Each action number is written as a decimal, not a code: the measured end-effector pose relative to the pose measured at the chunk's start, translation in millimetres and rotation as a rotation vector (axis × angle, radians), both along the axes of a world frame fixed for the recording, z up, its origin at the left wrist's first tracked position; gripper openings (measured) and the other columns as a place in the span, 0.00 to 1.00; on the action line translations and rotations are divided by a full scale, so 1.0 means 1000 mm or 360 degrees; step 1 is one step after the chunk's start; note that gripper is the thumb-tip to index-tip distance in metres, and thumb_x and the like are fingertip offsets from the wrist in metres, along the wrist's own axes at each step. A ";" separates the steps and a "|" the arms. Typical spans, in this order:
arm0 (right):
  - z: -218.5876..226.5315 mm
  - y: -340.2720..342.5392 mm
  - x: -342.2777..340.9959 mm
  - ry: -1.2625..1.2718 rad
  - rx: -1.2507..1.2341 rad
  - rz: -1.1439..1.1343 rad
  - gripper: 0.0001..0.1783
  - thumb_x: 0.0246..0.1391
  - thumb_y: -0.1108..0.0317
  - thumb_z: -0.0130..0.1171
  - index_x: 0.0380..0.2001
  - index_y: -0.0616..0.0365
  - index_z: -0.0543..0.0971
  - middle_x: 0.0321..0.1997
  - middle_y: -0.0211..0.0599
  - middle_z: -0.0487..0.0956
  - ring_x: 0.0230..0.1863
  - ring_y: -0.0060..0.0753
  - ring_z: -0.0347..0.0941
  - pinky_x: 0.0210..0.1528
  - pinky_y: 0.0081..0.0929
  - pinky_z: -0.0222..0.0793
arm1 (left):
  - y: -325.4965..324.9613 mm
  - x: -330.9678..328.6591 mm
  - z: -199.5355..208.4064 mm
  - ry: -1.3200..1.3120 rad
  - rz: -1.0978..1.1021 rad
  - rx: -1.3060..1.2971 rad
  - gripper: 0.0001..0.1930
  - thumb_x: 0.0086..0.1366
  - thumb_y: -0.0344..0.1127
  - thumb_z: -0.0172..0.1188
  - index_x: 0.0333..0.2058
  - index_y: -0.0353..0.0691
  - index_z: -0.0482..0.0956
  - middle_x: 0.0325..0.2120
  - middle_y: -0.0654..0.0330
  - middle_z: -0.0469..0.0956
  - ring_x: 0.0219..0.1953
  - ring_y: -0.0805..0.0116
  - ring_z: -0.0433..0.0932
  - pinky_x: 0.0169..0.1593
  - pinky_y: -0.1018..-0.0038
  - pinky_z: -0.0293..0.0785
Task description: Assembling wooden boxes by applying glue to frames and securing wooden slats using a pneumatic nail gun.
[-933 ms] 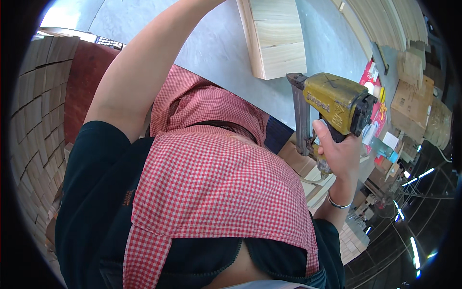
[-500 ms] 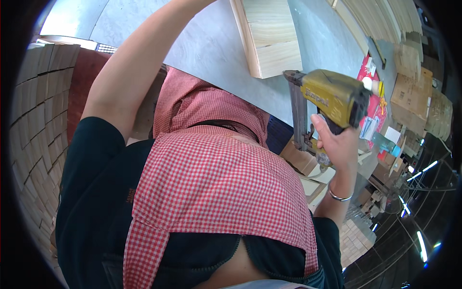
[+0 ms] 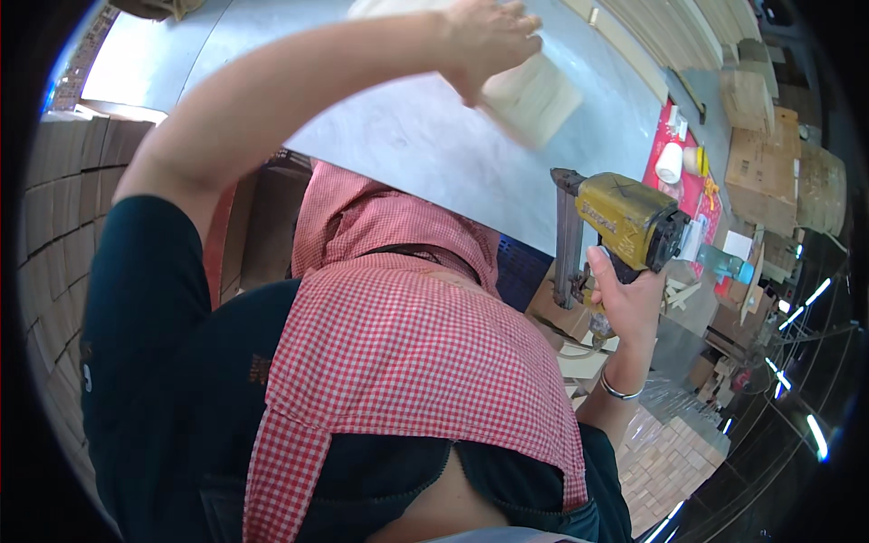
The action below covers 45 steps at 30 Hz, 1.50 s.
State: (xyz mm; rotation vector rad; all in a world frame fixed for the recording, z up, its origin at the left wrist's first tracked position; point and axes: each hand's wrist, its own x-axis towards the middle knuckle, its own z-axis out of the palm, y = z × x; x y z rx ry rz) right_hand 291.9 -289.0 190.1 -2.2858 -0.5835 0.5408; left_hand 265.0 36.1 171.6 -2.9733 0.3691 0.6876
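Observation:
My left hand (image 3: 493,41) reaches across the far part of the grey table (image 3: 389,145), its fingers curled over a pale wooden box-like piece (image 3: 534,100). That piece is smeared by motion and partly covered by my hand, and it looks tilted. In my right hand (image 3: 629,299) is a yellow and black nail gun (image 3: 625,213), my fingers wrapped round its handle. Its nose and magazine point to the table's near right edge, apart from the wooden piece.
Long pale boards (image 3: 670,32) lie at the far right. A red mat (image 3: 665,136) carries a white roll (image 3: 670,163) and small items. Beyond are a teal bottle (image 3: 724,262) and a cardboard box (image 3: 760,176). Stacked wood pieces (image 3: 63,235) stand at left.
My left hand has come into view with the wooden piece, which has lifted, turned and moved away from the nail gun. The nail gun has dropped slightly toward me.

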 end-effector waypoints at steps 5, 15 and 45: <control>0.004 0.004 0.015 0.0039 -0.0004 -0.0248 0.10 0.53 0.71 0.69 0.36 0.66 0.80 0.23 0.31 0.79 0.16 0.21 0.69 0.19 0.19 0.67 | -0.038 0.004 -0.091 -0.0554 0.0811 -0.0088 0.37 0.52 0.57 0.71 0.50 0.29 0.79 0.48 0.49 0.77 0.40 0.58 0.78 0.42 0.62 0.76; -0.010 0.025 0.053 0.0035 -0.0004 -0.0087 0.11 0.55 0.68 0.68 0.34 0.66 0.80 0.20 0.30 0.75 0.11 0.19 0.64 0.14 0.18 0.61 | -0.053 0.018 -0.103 -0.0883 0.0909 -0.0255 0.39 0.48 0.57 0.69 0.50 0.28 0.77 0.44 0.49 0.78 0.42 0.58 0.75 0.42 0.65 0.73; -0.004 0.048 0.041 -0.0042 -0.0123 0.0058 0.13 0.55 0.66 0.69 0.35 0.67 0.80 0.20 0.30 0.77 0.12 0.19 0.65 0.15 0.18 0.63 | -0.031 -0.034 -0.146 -0.1958 0.0792 -0.0039 0.37 0.48 0.50 0.69 0.54 0.33 0.77 0.48 0.52 0.78 0.47 0.58 0.76 0.48 0.60 0.72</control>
